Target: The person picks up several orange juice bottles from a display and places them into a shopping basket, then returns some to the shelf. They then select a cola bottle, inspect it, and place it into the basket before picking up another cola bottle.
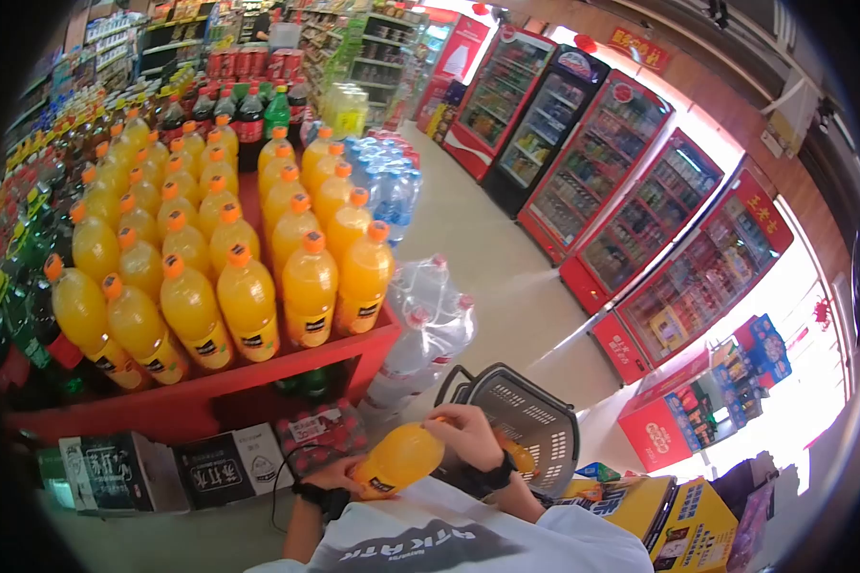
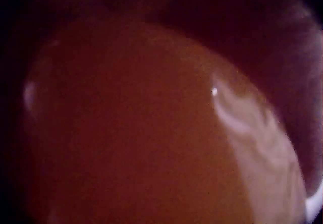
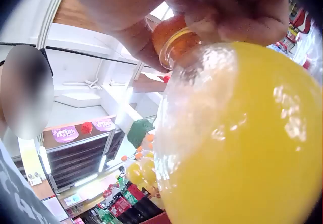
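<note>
A bottle of orange drink (image 1: 401, 460) lies tilted in front of the person's shirt, its neck toward the upper right. The left hand (image 1: 339, 475) holds its lower end. At the neck, the right hand (image 1: 466, 435) grips the cap; in the right wrist view the fingers of the right hand (image 3: 227, 12) curl round the orange cap (image 3: 171, 37), above the bottle's shoulder (image 3: 252, 123). Dark, blurred orange bottle surface (image 2: 136, 123) fills most of the left wrist view, where no fingers can be made out.
Rows of similar orange bottles (image 1: 311, 286) stand on a red display (image 1: 258, 382) at the left. A grey basket (image 1: 530, 401) is beside the right hand, with an orange item inside. Clear bottles (image 1: 425, 325), cartons (image 1: 225, 468) and yellow boxes (image 1: 693, 525) surround the person; fridges (image 1: 592, 172) line the right.
</note>
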A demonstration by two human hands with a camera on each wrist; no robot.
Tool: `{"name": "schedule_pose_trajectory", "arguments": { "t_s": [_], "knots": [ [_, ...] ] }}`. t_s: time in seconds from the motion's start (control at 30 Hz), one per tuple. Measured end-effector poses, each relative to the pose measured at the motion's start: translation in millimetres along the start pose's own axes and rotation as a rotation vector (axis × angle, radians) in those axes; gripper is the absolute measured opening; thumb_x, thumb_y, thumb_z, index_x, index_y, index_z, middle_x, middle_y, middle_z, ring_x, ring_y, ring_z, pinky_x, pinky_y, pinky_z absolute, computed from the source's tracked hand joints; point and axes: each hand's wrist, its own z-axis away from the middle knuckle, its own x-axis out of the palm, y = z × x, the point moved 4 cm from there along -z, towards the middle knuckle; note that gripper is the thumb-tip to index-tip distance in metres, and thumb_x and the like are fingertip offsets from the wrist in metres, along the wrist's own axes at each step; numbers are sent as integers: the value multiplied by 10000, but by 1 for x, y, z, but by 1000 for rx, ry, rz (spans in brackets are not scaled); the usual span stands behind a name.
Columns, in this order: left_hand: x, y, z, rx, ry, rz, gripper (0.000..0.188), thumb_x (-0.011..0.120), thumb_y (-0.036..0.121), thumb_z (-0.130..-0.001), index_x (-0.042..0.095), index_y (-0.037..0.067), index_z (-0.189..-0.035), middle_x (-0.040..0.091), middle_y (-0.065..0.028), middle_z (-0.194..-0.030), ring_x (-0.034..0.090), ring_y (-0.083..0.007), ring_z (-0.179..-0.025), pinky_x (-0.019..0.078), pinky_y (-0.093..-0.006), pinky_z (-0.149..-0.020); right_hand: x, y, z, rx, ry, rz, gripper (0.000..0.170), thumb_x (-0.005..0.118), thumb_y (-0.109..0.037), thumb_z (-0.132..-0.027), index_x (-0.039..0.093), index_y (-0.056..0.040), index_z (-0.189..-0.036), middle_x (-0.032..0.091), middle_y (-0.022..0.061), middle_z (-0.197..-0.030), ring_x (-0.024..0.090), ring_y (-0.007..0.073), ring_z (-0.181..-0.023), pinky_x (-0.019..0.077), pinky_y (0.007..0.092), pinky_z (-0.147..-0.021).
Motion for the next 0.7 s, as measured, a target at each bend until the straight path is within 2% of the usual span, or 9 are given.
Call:
{"name": "schedule_pose_trajectory", "arguments": {
  "t_s": [0.1,0.17,0.2,0.27,0.33,0.43,0.53,0.6,0.7],
  "knots": [
    [47,49,0,-65,37,-110,834,834,125,-665,394,8,-1364,537,-71,-1285,512,-156,-1165,381,-302,-1029,-4,-10,3,19,97,25,179,672,-141,-824,677,23,-895,636,16,-724,556,53,-670,444,216,-598],
    [47,47,-6,96,154,-126,828,844,87,-641,418,14,-1348,560,-61,-1248,530,-141,-1125,412,-288,-991,-17,-29,3,18,103,55,149,690,-124,-796,676,18,-839,632,15,-711,559,54,-666,440,215,-599],
    [50,53,-4,136,225,-195,827,856,105,-626,436,13,-1333,568,-66,-1233,530,-141,-1124,413,-287,-987,-23,-38,1,-47,111,12,139,688,-115,-782,663,21,-801,609,8,-683,544,58,-650,425,217,-594],
    [61,86,3,220,356,-343,826,881,141,-597,473,10,-1302,583,-76,-1204,530,-140,-1122,415,-285,-980,-38,-48,1,-77,122,-104,115,675,-85,-729,624,17,-731,560,-4,-657,497,64,-614,368,222,-553],
    [91,150,27,328,544,-687,815,899,196,-567,514,4,-1259,602,-93,-1160,554,-159,-1093,422,-281,-967,-46,-73,-6,-327,56,-284,110,684,-47,-666,598,5,-709,519,19,-626,466,97,-575,342,240,-536],
    [148,241,57,489,850,-1117,851,929,322,-474,575,1,-1177,627,-135,-1082,615,-231,-1010,469,-318,-916,-52,-122,-22,-643,-84,-541,254,779,-162,-663,594,-5,-738,489,25,-629,406,124,-540,319,263,-510],
    [188,298,79,586,1118,-1371,857,915,396,-462,590,34,-1168,625,-144,-1073,641,-268,-964,518,-354,-839,-63,-155,-50,-863,-120,-569,380,817,-297,-680,571,-14,-740,451,14,-617,374,121,-545,314,261,-516],
    [212,331,87,703,1275,-1560,833,905,413,-460,611,62,-1156,613,-143,-1096,665,-279,-899,557,-359,-762,-65,-179,-75,-913,-58,-588,430,812,-360,-693,559,-21,-774,440,10,-616,363,116,-545,311,255,-521],
    [237,370,90,714,1478,-1735,818,904,380,-466,612,76,-1167,592,-141,-1143,667,-281,-896,560,-364,-758,-69,-205,-109,-975,61,-500,522,768,-480,-722,528,-34,-848,477,22,-664,403,103,-573,323,248,-535]
  ]
}}
